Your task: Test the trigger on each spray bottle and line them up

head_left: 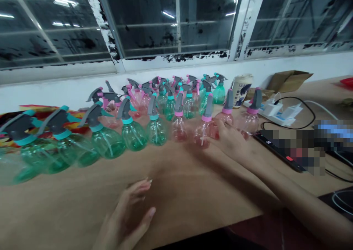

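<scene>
My right hand (231, 139) reaches in from the right to a pink spray bottle (200, 135) with a grey trigger head and pink collar. Its thumb lies low across the bottle's front right and its fingers are at the right side, somewhat blurred. Close behind this hand stand two more pink spray bottles, one (224, 117) partly covered by it. My left hand (132, 207) hovers over the near table, fingers and thumb apart, holding nothing. A front row of green spray bottles (134, 135) with turquoise collars runs leftward, beside another pink spray bottle (179, 127).
More pink and green spray bottles (190, 104) crowd behind the front row. At the back right are a paper cup (241, 92), an open cardboard box (288, 81) and a power strip (278, 114) with cables. A black phone-like device (278, 150) lies right of my right hand.
</scene>
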Motion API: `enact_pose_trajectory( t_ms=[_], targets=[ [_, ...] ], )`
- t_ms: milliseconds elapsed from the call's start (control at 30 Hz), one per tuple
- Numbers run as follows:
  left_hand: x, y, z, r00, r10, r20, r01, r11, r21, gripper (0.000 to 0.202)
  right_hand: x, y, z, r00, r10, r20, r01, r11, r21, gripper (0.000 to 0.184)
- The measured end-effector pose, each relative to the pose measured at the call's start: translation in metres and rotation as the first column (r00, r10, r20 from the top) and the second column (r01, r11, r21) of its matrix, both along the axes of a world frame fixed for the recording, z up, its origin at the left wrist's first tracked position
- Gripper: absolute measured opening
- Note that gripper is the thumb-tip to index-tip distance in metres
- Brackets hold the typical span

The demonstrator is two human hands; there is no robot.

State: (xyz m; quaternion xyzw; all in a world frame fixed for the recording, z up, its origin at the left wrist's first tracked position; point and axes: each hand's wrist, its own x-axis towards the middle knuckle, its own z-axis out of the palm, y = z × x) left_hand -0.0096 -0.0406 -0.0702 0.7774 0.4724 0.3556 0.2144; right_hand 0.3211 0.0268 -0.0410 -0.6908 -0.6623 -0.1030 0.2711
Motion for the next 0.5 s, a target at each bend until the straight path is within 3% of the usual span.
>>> enact_pose_trajectory(
  t_ms=[67, 267, 367, 500],
  targets=[
    [-0.004, -0.003, -0.007, 0.998, 0.056, 0.023, -0.057, 0.998, 0.034, 0.032, -0.003, 0.006, 0.002, 0.998, -0.056, 0.007, 0.057, 0.997, -0.057, 0.053],
    [-0.009, 0.005, -0.034, 0.996, 0.036, 0.078, -0.047, 0.989, 0.143, 0.031, -0.004, 0.022, 0.005, 0.997, -0.068, 0.039, 0.07, 0.995, -0.075, 0.047],
    [-0.004, 0.008, -0.037, 0.994, 0.014, 0.111, -0.031, 0.987, 0.155, 0.026, -0.003, 0.03, 0.005, 0.996, -0.078, 0.036, 0.081, 0.993, -0.083, 0.05],
    [0.004, 0.008, -0.032, 0.997, 0.061, 0.04, -0.065, 0.992, 0.111, 0.026, -0.003, 0.039, 0.004, 0.994, -0.106, 0.018, 0.107, 0.989, -0.105, 0.056]
  ],
)
